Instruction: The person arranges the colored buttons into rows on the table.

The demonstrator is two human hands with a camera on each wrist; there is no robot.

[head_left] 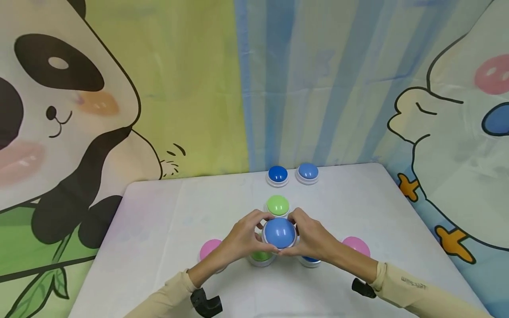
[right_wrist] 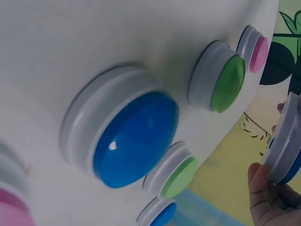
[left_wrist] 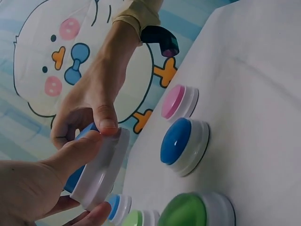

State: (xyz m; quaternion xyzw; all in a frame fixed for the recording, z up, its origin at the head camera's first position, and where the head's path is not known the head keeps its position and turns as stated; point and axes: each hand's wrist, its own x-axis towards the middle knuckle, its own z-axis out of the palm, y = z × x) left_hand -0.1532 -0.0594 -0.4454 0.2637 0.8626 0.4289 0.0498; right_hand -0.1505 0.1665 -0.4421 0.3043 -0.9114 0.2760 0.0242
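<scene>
1. While both forearms angle inward in the head view, the left hand (head_left: 242, 239) and right hand (head_left: 316, 236) face each other, thumbs and fingers curled round opposite sides of a glossy blue button (head_left: 280, 232) held above the white table (head_left: 159, 229).
2. Left wrist view: both thumbs bend over the button's edge; its white base (left_wrist: 101, 172) tilts, the blue dome (left_wrist: 74, 179) facing away from the table.
3. Right wrist view: fingers grip the base at the right edge, where the frame cuts the button off.
</scene>
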